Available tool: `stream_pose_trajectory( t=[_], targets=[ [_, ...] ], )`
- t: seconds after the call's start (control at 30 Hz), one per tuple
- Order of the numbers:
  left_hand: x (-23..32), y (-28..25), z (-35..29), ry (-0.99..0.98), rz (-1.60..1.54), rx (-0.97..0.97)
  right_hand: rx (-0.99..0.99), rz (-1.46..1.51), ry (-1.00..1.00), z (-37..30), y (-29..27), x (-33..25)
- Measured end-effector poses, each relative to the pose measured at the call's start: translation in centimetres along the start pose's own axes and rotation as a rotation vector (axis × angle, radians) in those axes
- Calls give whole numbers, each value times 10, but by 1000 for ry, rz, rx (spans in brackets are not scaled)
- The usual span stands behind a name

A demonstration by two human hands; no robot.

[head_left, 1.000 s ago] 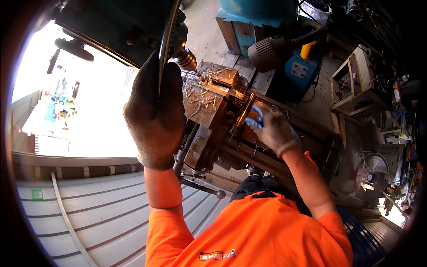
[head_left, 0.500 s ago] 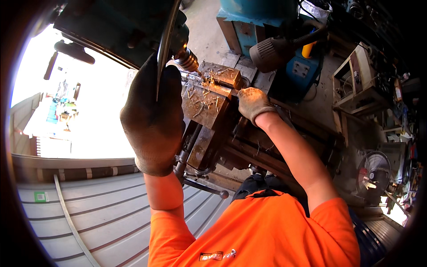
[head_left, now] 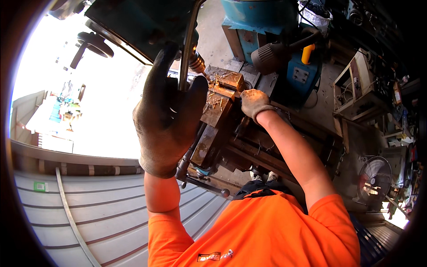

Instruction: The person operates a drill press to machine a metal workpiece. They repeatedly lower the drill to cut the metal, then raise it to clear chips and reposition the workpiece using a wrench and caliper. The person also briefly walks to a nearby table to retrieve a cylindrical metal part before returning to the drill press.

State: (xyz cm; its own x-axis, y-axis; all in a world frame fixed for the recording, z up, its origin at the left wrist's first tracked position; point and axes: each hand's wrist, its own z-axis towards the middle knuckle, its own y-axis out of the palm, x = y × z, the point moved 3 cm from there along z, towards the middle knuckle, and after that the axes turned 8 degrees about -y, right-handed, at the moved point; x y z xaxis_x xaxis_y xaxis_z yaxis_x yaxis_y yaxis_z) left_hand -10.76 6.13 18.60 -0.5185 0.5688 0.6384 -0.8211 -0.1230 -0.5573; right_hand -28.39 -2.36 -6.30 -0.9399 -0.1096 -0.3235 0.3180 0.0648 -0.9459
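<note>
My left hand (head_left: 167, 120), in a dark, dirty work glove, is raised close to the camera. Its fingers and thumb are apart around the lower end of a metal lever (head_left: 186, 62). Beyond it, a drill chuck (head_left: 197, 63) points down at a machine vise (head_left: 226, 78) littered with curled metal chips (head_left: 215, 84). My right hand (head_left: 255, 103), in a lighter glove, is closed at the vise's right side. It grips the end of a metal bar (head_left: 228, 92) that lies between the jaws. The fingertips of that hand are hidden.
A dark lamp-like head (head_left: 266, 58) on a flexible arm hangs right of the vise. A blue machine base (head_left: 249, 40) stands behind. A ball-ended handle (head_left: 225, 192) sticks out below the vise. Farther right are a wooden frame (head_left: 356, 84) and a fan (head_left: 374, 175).
My left hand has moved right, and its fingers have spread apart around the lever. The lever's end sits farther right in the picture. My right hand stays at the bar.
</note>
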Motion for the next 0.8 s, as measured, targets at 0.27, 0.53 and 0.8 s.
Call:
stream_pose_trajectory(
  t=[0.27,0.53,0.8],
  targets=[
    [4,0,0,11,-54,20,19,-16,-29,-5,1,-3],
    [-21,-11,-21,-204,-53,45,-17,62,-4,-14,-11,0],
    [-65,-14,-53,-378,-113,-35,-7,109,3,-26,-16,-3]
  ],
)
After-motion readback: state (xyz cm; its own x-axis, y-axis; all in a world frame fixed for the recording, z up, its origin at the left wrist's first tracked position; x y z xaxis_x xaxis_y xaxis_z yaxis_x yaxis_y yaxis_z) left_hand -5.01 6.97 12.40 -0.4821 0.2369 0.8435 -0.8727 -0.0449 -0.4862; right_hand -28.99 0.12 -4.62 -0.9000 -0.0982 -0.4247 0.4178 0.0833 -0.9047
